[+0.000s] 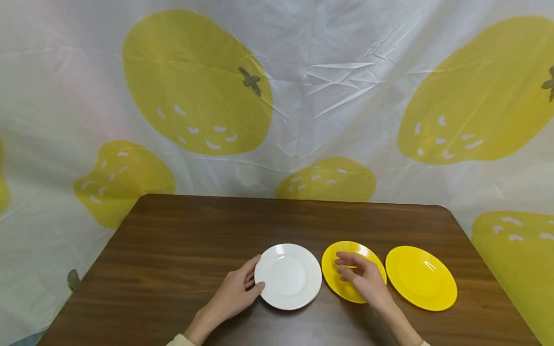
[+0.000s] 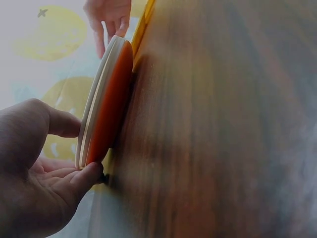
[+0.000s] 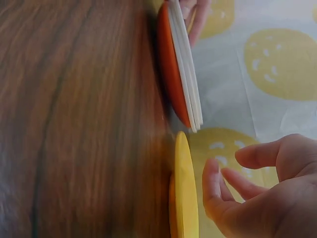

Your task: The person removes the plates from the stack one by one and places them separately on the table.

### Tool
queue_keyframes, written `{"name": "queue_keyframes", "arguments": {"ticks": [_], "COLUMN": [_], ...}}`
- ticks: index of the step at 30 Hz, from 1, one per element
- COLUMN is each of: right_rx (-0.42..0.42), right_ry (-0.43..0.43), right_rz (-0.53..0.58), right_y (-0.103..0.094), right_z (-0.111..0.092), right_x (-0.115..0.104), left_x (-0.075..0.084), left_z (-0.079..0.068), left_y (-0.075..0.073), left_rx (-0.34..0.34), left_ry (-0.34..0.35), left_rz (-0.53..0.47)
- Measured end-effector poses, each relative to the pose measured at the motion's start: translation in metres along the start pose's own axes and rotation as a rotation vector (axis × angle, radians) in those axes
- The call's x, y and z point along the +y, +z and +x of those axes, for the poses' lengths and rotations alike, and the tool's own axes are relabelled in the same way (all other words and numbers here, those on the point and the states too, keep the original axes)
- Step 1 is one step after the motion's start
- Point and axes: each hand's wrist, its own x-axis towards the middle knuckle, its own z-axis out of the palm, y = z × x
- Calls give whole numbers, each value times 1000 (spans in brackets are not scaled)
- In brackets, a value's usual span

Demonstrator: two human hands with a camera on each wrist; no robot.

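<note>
A white plate (image 1: 287, 276) tops a small stack in the middle of the table. From the side, several white rims (image 3: 185, 64) lie over an orange dish (image 2: 111, 106) at the bottom. My left hand (image 1: 235, 290) holds the stack by its left edge, fingers and thumb against the rims. Over a yellow plate (image 1: 331, 276) hovers my right hand (image 1: 365, 278), its fingers loosely bent and nothing between them. In the right wrist view, a gap shows between that hand and the yellow plate (image 3: 185, 188), which has a darker orange edge beneath it.
A second yellow plate (image 1: 421, 278) lies to the right of the first, close beside it. All stand on a brown wood-grain table (image 1: 195, 230). Behind it hangs a white cloth (image 1: 324, 120) printed with large yellow fruit.
</note>
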Motion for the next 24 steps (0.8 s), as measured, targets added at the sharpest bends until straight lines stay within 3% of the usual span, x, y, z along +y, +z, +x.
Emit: {"name": "queue_keyframes", "arguments": {"ticks": [5, 13, 24], "right_rx": [-55, -147, -110], "right_ry": [-58, -129, -98], "right_rz": [-6, -8, -95], "right_y": [11, 20, 27], "right_z": [-1, -2, -3], "right_x": [2, 6, 3], "left_x": [1, 6, 3], "left_z": [1, 3, 3], "left_y": [1, 5, 7], "left_rx": [47, 208, 277], "left_ry": [-3, -14, -28], "left_rz": [12, 170, 170]}}
